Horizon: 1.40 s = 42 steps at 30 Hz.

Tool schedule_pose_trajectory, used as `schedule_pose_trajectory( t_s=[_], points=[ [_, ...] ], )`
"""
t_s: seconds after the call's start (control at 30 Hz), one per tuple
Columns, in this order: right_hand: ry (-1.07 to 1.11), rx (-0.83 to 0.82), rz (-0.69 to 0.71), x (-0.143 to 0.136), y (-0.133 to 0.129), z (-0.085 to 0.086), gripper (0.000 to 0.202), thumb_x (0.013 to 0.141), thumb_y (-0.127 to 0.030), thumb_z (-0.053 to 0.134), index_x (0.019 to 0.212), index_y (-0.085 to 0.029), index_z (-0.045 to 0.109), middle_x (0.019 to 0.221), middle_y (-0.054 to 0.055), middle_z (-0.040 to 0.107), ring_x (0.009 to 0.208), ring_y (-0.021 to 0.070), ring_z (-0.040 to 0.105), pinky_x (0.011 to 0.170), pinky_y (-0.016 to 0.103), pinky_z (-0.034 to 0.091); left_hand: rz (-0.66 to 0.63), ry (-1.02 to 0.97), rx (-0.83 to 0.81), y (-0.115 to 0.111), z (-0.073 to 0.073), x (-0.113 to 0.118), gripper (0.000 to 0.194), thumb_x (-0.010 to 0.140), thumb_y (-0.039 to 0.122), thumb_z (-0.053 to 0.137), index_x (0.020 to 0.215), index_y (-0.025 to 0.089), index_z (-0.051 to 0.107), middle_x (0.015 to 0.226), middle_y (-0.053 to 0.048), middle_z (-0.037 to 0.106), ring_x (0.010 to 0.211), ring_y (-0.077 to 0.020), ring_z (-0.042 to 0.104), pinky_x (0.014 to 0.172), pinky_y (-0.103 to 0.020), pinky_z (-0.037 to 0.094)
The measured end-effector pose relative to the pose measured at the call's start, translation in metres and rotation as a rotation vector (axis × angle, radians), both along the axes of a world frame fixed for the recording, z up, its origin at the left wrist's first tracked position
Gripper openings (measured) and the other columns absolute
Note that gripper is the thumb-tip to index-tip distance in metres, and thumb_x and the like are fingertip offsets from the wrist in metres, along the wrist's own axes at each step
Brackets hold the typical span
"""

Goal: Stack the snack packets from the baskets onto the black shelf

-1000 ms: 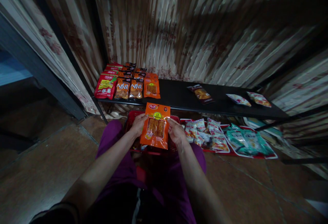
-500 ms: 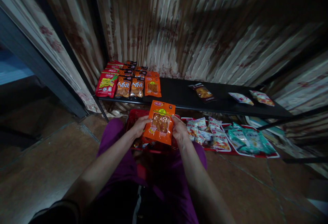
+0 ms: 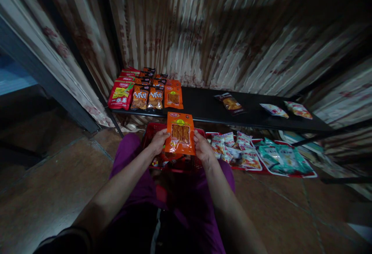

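Note:
Between my hands is an orange snack packet [image 3: 180, 133] with a clear window showing brown sticks, its front facing me. My left hand [image 3: 159, 141] pinches its left edge, and my right hand [image 3: 202, 145] grips the right edge. Below the packet stands a red basket [image 3: 147, 133] with other packets in it, partly hidden by my hands. Just beyond, on the black shelf [image 3: 200, 101], lie similar orange packets [image 3: 173, 96]. Left of those are rows of black-and-orange snack bags [image 3: 140, 98] and red snack bags [image 3: 120, 96].
Farther right on the shelf lie a dark brown packet [image 3: 230, 103] and two white-and-red packets [image 3: 298, 110]. Under the shelf's front edge, red trays hold white packets [image 3: 248, 157] and green bags [image 3: 285, 157]. A metal post [image 3: 112, 118] rises at the shelf's left end.
The orange packet has moved slightly up and left and now sits straighter, less tilted. Both hands still hold its edges. The goods on the shelf are unchanged.

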State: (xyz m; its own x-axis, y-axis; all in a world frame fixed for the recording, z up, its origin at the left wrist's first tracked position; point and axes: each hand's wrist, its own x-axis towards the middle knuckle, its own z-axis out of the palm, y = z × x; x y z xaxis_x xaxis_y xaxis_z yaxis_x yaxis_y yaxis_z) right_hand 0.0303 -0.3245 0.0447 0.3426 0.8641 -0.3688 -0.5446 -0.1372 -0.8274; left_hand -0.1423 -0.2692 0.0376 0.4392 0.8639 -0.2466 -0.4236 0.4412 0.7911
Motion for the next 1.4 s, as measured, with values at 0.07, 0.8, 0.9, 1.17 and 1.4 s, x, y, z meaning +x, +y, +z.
schedule_pose_trajectory(
  t_s=[0.07, 0.8, 0.9, 1.17, 1.4],
  points=[
    [0.025, -0.038, 0.058, -0.004, -0.011, -0.001, 0.02, 0.07, -0.033, 0.073, 0.085, -0.02, 0.066, 0.077, 0.002, 0.074, 0.071, 0.0185, 0.07, 0.064, 0.031, 0.058, 0.041, -0.007, 0.006, 0.005, 0.001, 0.001, 0.026, 0.062, 0.017, 0.068, 0.087, 0.014, 0.069, 0.077, -0.005, 0.072, 0.068, -0.0175, 0.065, 0.071, -0.03, 0.049],
    [0.083, -0.007, -0.1, -0.022, -0.028, -0.013, 0.029, 0.049, -0.018, 0.085, 0.073, -0.02, 0.067, 0.073, -0.003, 0.072, 0.065, 0.0099, 0.066, 0.062, 0.019, 0.056, -0.143, -0.094, -0.033, -0.009, 0.008, -0.006, 0.052, 0.056, 0.005, 0.069, 0.106, 0.017, 0.062, 0.089, -0.004, 0.07, 0.073, -0.0153, 0.065, 0.07, -0.027, 0.051],
    [0.071, 0.003, -0.07, -0.024, -0.029, -0.012, 0.029, 0.05, -0.019, 0.084, 0.075, -0.02, 0.069, 0.076, -0.003, 0.073, 0.068, 0.0105, 0.066, 0.065, 0.02, 0.056, -0.107, -0.106, -0.023, -0.012, 0.007, -0.006, 0.053, 0.053, 0.003, 0.068, 0.104, 0.017, 0.062, 0.086, -0.002, 0.07, 0.072, -0.0142, 0.065, 0.071, -0.026, 0.05],
    [0.022, 0.064, -0.028, -0.025, -0.028, -0.002, 0.03, 0.055, -0.023, 0.081, 0.083, -0.022, 0.071, 0.083, -0.002, 0.074, 0.072, 0.0143, 0.067, 0.064, 0.025, 0.055, -0.101, -0.101, 0.006, -0.014, 0.003, -0.008, 0.05, 0.052, 0.004, 0.068, 0.1, 0.016, 0.063, 0.088, -0.002, 0.07, 0.076, -0.0141, 0.065, 0.075, -0.026, 0.049],
    [0.027, 0.064, -0.071, -0.032, -0.03, -0.005, 0.033, 0.054, -0.019, 0.078, 0.086, -0.023, 0.071, 0.083, -0.002, 0.074, 0.072, 0.0153, 0.067, 0.067, 0.026, 0.055, -0.079, -0.033, 0.014, -0.013, 0.001, -0.005, 0.053, 0.053, 0.003, 0.066, 0.104, 0.016, 0.062, 0.092, -0.004, 0.07, 0.081, -0.0166, 0.065, 0.077, -0.028, 0.049]
  ],
)
